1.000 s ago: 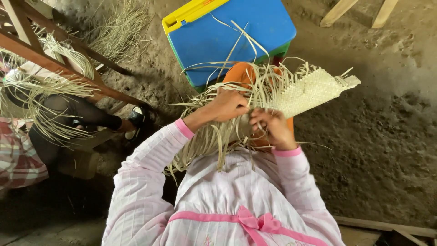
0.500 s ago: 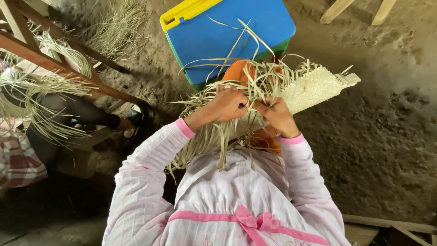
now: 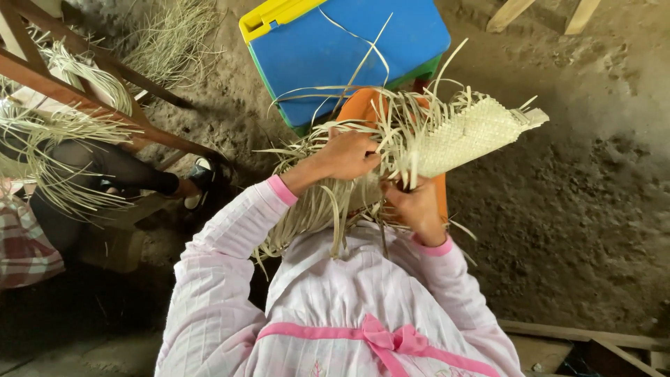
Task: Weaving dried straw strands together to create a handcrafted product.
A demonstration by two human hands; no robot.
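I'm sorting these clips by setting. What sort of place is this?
Probably a simple home weaving workshop. The floor is bare packed earth, loose straw strips hang over a wooden frame, and both hands work a half-woven straw mat.

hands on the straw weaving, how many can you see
2: the left hand grips the loose strands left of the woven panel; the right hand pinches beneath it. A nearby person's hands are hidden.

Dirt floor (image 3: 572,230), blue plastic stool (image 3: 363,49) on it, loose straw (image 3: 174,35) top left, poss. wood planks (image 3: 544,10)
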